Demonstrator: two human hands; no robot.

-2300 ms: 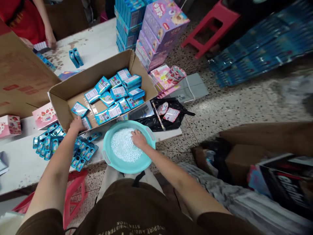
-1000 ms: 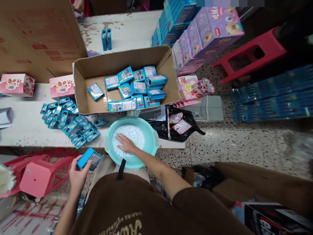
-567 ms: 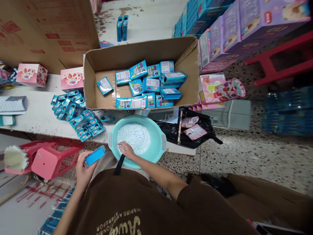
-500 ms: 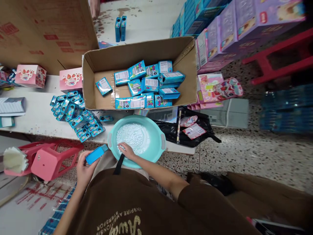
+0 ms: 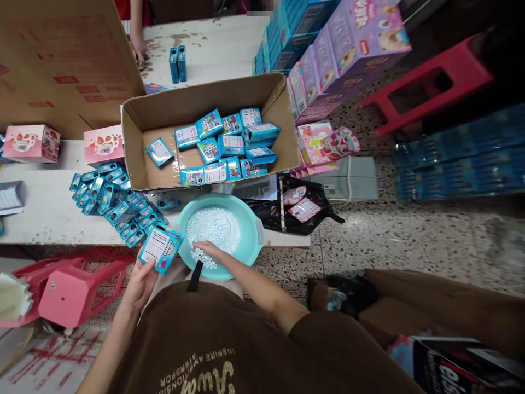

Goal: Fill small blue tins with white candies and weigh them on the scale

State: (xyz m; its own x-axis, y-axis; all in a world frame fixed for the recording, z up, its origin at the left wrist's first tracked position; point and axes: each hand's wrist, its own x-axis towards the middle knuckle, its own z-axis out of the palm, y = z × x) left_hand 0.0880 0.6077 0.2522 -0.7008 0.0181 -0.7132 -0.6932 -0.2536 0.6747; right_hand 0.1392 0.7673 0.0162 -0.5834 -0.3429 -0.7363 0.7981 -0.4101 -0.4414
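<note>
My left hand grips a flat blue candy box by its lower edge, its printed side with a white label turned up to me. Beside it is a turquoise basin with small white candies inside. My right hand reaches into the basin at the near side, fingers curled over a clump of the candies; the fingertips are partly hidden. A pile of small blue boxes lies on the table just beyond my left hand.
Behind the basin stands an open cardboard carton with several blue boxes in it. Pink strawberry boxes are at left, purple boxes at right. A co-worker's hand rests at the far table. A pink stool stands at lower left.
The blue box in my left hand has turned from its plain narrow side to its printed face and risen slightly. My right hand stays in the basin, now over a clump of candies.
</note>
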